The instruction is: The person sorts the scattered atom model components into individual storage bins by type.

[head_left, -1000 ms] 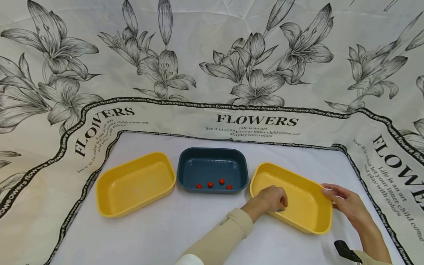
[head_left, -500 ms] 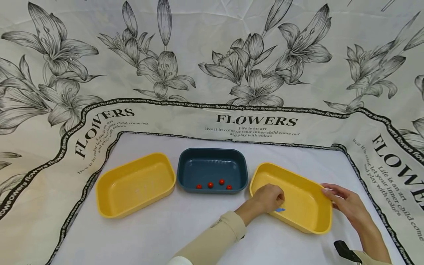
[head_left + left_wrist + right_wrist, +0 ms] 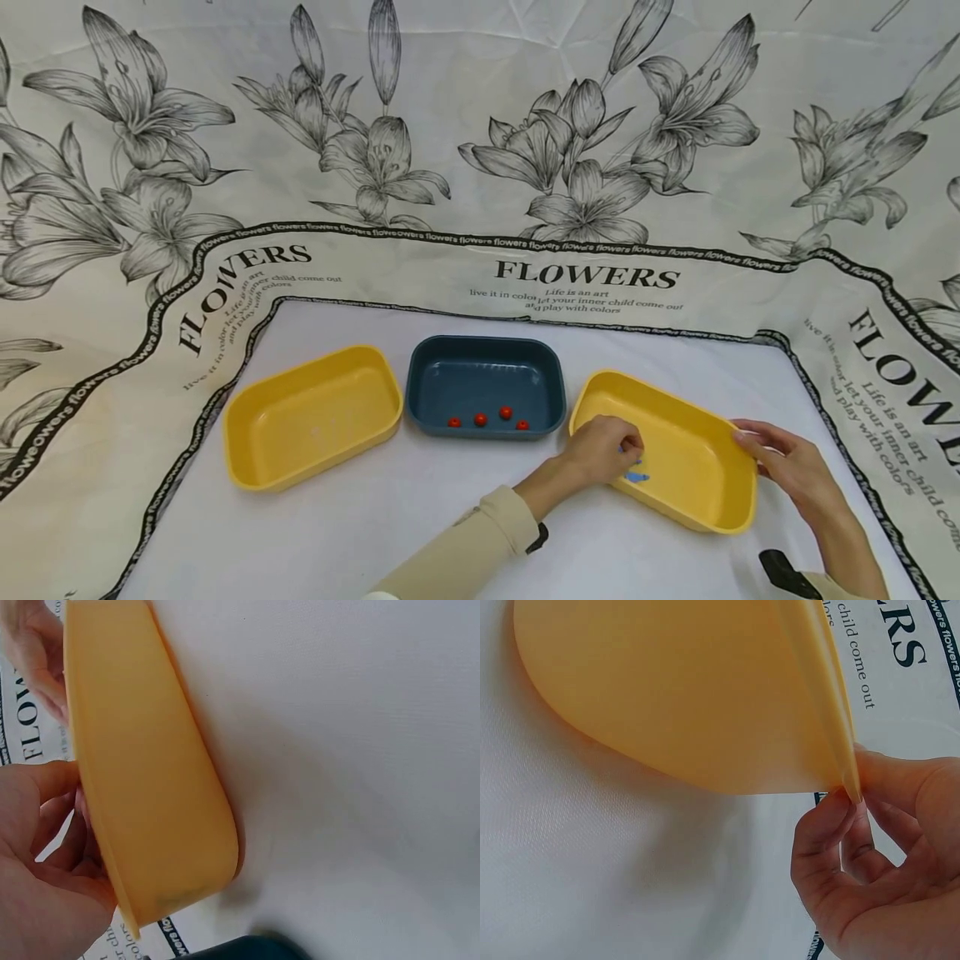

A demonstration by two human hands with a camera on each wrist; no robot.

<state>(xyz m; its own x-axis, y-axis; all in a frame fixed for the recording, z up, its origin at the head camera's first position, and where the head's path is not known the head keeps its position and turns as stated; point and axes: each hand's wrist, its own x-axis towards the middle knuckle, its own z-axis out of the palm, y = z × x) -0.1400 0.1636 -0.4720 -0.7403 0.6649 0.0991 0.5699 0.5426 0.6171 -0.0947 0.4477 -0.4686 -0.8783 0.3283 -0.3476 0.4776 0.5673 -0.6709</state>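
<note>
In the head view, my left hand (image 3: 602,451) reaches over the near left side of the right-hand yellow tray (image 3: 693,454), its fingers curled down inside. Small blue pieces (image 3: 636,477) show on the tray floor beside and below those fingers. Seen from the left wrist, the tray's wall (image 3: 154,772) hides the left fingertips, so I cannot tell whether they hold a piece. At the tray's right end, my right hand (image 3: 787,462) pinches the rim between thumb and fingers; the right wrist view shows this grip (image 3: 877,847) at the corner.
A dark blue tray (image 3: 486,343) holding several small red balls (image 3: 480,419) stands left of the right-hand yellow tray. Farther left is another yellow tray (image 3: 311,417). All stand on a white tabletop (image 3: 337,533) backed by flower-printed cloth (image 3: 420,275).
My left hand has drawn slightly left, and more of the blue pieces has come into sight. The right hand keeps its grip on the rim. The head view has shifted slightly.
</note>
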